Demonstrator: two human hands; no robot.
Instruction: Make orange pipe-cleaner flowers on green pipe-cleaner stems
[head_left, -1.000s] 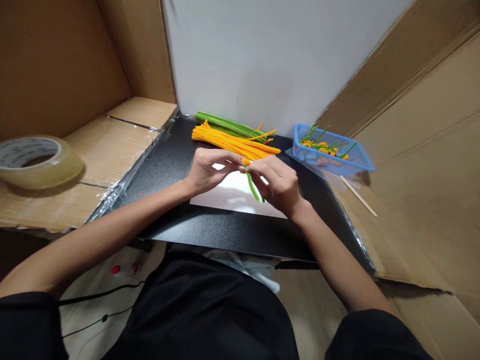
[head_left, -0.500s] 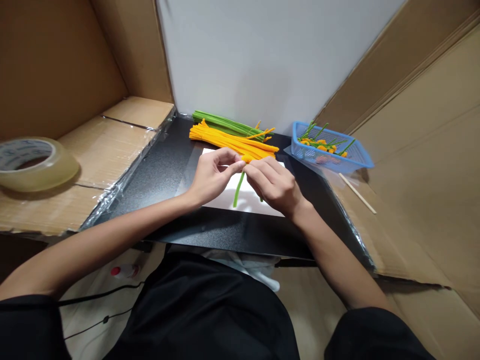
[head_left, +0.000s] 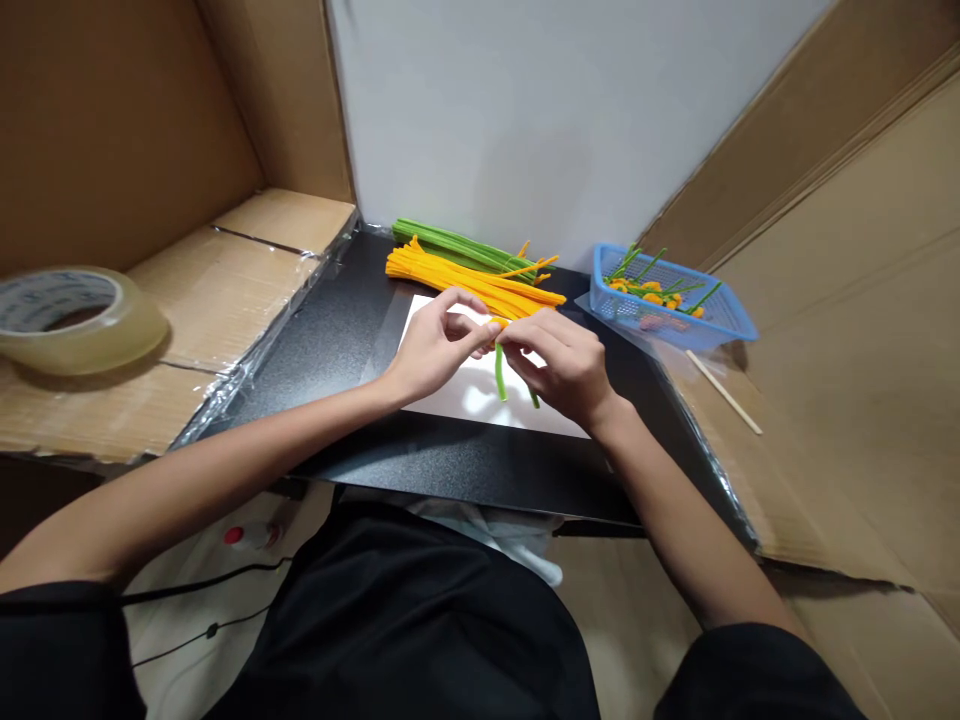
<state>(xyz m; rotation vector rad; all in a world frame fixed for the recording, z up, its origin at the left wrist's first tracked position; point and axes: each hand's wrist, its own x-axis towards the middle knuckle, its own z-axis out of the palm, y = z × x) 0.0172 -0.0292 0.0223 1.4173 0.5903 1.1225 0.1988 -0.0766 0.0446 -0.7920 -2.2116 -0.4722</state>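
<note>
My left hand (head_left: 439, 345) pinches a small orange pipe-cleaner piece (head_left: 498, 322) between thumb and fingers, over a white sheet (head_left: 469, 405). From the other side my right hand (head_left: 562, 365) grips the same work, its fingertips meeting the left ones. A green pipe cleaner (head_left: 501, 375) hangs down below the fingertips, and a second green end shows under my right hand. How the orange and green parts join is hidden by the fingers. Just beyond the hands lie a bundle of orange pipe cleaners (head_left: 457, 280) and a bundle of green pipe cleaners (head_left: 442, 237).
A blue basket (head_left: 675, 325) with orange-and-green pieces stands at the back right. Near it lies a thin wooden stick (head_left: 724, 392). On cardboard at the left rests a roll of clear tape (head_left: 112, 335). Cardboard walls flank the black tabletop (head_left: 420, 465).
Both hands stay together on the piece and have turned it slightly. The hanging green end now tilts the other way, and the second green end shows more. The view has shifted a little.
</note>
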